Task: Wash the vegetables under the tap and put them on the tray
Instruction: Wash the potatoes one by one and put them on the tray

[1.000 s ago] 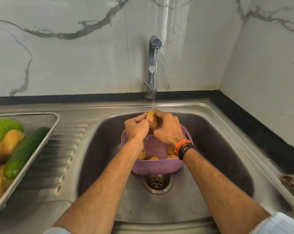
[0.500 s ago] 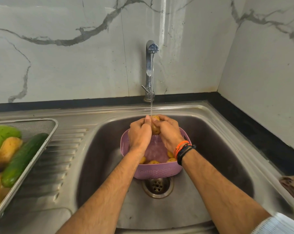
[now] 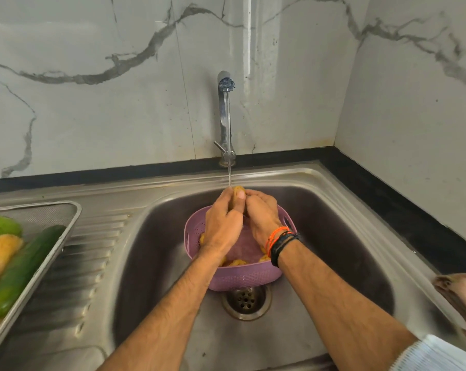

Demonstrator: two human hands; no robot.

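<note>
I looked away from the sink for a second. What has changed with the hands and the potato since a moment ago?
Little. Both hands closed further round the potato, so less of it shows; the left hand and right hand keep holding it under the tap stream, over the purple basket. No grip was released. The basket in the sink and the tray of vegetables stayed as they were.

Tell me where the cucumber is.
The cucumber lies in the metal tray at the far left of the head view, on the drainboard beside the sink.
</note>
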